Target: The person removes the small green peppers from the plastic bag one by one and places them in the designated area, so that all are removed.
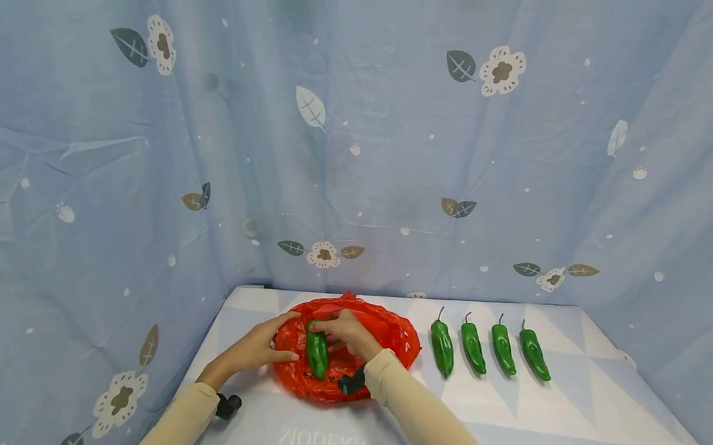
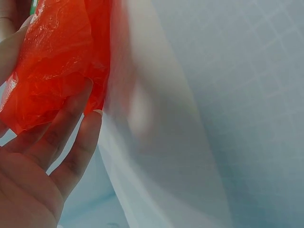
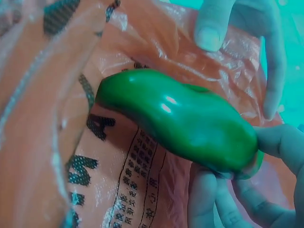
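Observation:
A red plastic bag (image 1: 362, 386) lies spread open on the table, with dark printing inside. My right hand (image 1: 350, 331) reaches over it and grips a green chili pepper (image 1: 317, 356) by its upper end. In the right wrist view the pepper (image 3: 175, 123) is glossy and slightly bent, its far end pointing away from the fingers over the bag's printed plastic. My left hand (image 1: 260, 347) holds the bag's left side, thumb on the inner face. In the left wrist view its fingers (image 2: 78, 142) lie against the outside of the red plastic.
Several more green peppers (image 1: 471, 346) lie in a row right of the bag, stems toward the back. The table (image 1: 575, 398) has a pale patterned cover. A blue floral curtain (image 1: 389, 149) encloses the back and sides.

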The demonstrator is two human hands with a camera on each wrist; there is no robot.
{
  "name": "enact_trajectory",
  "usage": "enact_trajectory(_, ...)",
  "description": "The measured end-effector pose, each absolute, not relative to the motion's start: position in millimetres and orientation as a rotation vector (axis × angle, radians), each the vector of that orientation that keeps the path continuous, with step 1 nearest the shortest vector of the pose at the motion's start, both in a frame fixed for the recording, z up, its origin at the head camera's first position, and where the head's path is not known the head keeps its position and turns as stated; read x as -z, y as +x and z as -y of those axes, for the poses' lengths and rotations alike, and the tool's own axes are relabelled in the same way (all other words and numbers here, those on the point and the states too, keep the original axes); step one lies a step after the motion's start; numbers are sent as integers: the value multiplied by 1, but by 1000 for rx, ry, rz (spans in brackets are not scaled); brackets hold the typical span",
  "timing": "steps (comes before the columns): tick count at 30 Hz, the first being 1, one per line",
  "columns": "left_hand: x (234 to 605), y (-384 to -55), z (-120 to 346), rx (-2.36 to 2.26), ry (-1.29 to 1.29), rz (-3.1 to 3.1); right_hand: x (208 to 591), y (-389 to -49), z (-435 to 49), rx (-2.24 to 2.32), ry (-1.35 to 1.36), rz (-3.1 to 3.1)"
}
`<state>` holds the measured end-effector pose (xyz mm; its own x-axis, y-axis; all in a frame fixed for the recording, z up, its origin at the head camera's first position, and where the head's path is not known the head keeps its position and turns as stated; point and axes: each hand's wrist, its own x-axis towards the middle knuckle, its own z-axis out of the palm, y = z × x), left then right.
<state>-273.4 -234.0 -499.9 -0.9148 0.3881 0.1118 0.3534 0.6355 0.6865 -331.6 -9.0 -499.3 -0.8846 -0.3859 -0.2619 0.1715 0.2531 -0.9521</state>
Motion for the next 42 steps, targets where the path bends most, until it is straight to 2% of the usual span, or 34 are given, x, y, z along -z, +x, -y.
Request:
enact_trajectory(26,498,-270,236,-1191,663,-2798,491,-312,-6,1670,-244,-2034)
enact_trajectory(42,498,-269,235,-1166,702,-2802,478,-302,-21,1674,-401,-2027)
